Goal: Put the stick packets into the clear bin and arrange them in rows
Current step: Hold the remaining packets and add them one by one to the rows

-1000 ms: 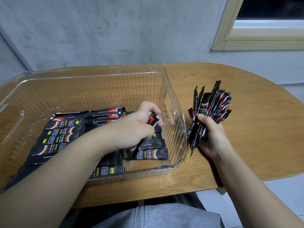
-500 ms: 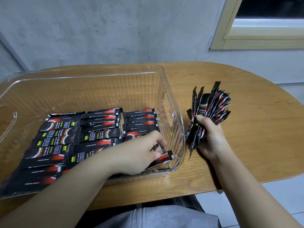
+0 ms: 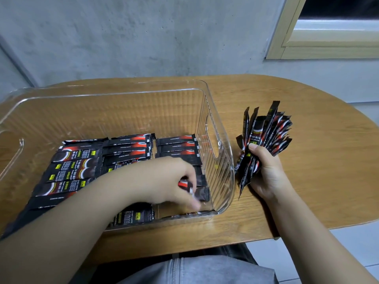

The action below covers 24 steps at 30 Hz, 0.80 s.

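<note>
The stick packets in rows (image 3: 82, 167) are black with red and white swirls, a small yellow tag and the words "INSTANT COFFEE"; larger characters beside them are too distorted to read. They lie flat on the floor of the clear bin (image 3: 222, 160), in three columns running from the left wall toward the right wall, covering the near half of the bin.

The left hand (image 3: 164, 181) reaches over the near wall into the right column. Its fingers are curled and pinch one packet (image 3: 185, 185) by its red-and-white end, low over the packets already laid; motion blur hides the fingertips.

The right hand (image 3: 266, 171) is outside the bin, just beside its right wall, above the bench (image 3: 307, 181). It grips a fanned bundle of packets (image 3: 264, 132), thumb across the front, their upper ends spreading away from the person.

The wooden bench has rounded ends and stands against a grey concrete wall (image 3: 143, 37). A cream window frame (image 3: 307, 48) shows at the upper right. Grey clothing (image 3: 194, 271) fills the bottom edge.
</note>
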Tool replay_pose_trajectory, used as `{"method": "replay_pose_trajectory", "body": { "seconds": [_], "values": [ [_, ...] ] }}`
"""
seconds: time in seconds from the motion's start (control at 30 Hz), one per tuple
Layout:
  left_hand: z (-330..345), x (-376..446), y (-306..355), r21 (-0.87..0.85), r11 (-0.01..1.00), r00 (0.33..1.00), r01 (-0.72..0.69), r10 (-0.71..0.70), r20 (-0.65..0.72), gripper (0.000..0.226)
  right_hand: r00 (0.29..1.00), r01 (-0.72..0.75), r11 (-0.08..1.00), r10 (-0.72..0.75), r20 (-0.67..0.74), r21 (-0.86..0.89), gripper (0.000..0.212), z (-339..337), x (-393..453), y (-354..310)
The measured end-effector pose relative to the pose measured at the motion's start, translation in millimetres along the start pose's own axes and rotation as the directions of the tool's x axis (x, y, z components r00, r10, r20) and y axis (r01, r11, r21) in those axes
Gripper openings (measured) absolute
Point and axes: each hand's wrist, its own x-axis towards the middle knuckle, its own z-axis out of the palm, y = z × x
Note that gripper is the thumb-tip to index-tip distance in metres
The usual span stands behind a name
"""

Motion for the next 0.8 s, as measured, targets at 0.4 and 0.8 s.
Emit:
{"method": "replay_pose_trajectory", "body": {
  "seconds": [0.4,0.8],
  "values": [
    [7,9,1,0.323,0.946,0.999,-0.034,0.024,0.036,0.025,1.0,0.016,1.0,-0.016,-0.025,0.005,0.011,2,1,1],
    [15,15,-2,0.308,0.95,0.997,-0.049,0.03,0.067,0.028,1.0,0.019,1.0,-0.019,0.008,0.011,0.02,-1,2,1]
  ]
}}
